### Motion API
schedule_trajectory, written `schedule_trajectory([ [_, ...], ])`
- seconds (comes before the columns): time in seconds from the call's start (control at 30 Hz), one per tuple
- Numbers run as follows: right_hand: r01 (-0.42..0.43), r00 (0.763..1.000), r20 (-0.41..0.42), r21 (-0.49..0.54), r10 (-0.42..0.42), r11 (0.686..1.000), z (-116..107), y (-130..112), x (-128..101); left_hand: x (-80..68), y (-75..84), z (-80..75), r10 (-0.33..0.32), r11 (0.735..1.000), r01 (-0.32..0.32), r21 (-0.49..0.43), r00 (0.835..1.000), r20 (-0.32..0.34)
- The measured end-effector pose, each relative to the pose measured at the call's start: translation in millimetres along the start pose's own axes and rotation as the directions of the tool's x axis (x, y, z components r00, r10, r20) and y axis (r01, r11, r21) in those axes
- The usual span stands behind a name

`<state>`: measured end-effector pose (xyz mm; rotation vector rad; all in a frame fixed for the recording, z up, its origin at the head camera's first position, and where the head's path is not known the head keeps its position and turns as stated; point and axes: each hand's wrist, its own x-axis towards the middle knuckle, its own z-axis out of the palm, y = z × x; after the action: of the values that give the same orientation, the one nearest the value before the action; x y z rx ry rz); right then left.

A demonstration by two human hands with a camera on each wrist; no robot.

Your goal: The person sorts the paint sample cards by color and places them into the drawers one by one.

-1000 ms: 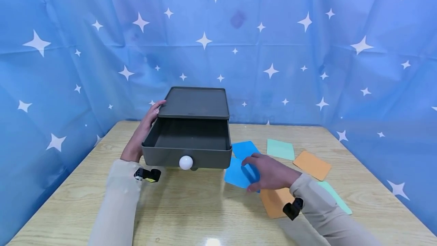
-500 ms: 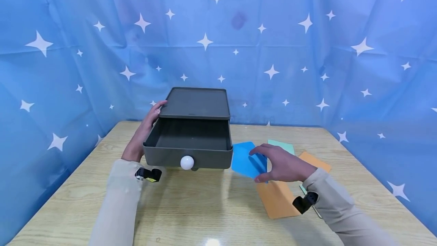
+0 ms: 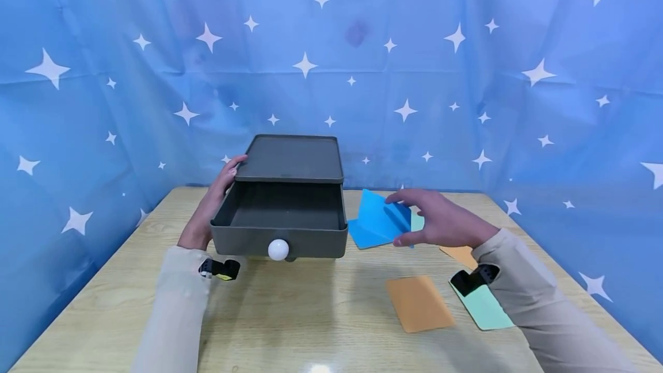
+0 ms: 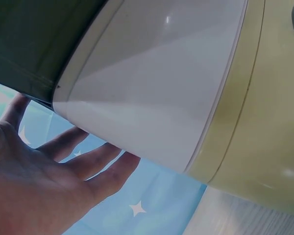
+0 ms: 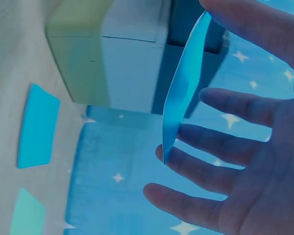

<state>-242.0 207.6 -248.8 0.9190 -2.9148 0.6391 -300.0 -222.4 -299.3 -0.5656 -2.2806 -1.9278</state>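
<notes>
A small drawer cabinet (image 3: 292, 157) with a dark grey top stands left of centre, its drawer (image 3: 316, 244) pulled out toward me. My left hand (image 3: 211, 207) rests along the cabinet's left side, fingers extended; the left wrist view shows them against green and white panels (image 4: 152, 88). To the right of the cabinet, my right hand (image 3: 442, 220) pinches a blue card (image 3: 382, 216) between thumb and fingers, raised and tilted above the table. Beneath it a second blue card (image 3: 362, 236) lies on the wood. The drawer's visible inside holds nothing.
A white round knob (image 3: 278, 250) sticks out from the drawer front. An orange card (image 3: 419, 305) and a mint green card (image 3: 481, 307) lie at the front right. Partly behind my right arm are another orange card (image 3: 461, 255) and mint card (image 3: 417, 221). A starry blue curtain (image 3: 362, 73) hangs behind.
My right hand has lifted the blue card off the other one and moved it right, then farther back and up. My left hand stays at the cabinet.
</notes>
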Motion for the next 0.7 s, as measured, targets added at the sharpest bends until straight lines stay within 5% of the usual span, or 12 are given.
schedule_trajectory([
  [0.7, 0.064, 0.998, -0.017, -0.043, -0.065, 0.997, -31, -48, 39, -1.2, -0.7, -3.3, 0.009, 0.999, -0.007, -0.049, 1.0, 0.025],
])
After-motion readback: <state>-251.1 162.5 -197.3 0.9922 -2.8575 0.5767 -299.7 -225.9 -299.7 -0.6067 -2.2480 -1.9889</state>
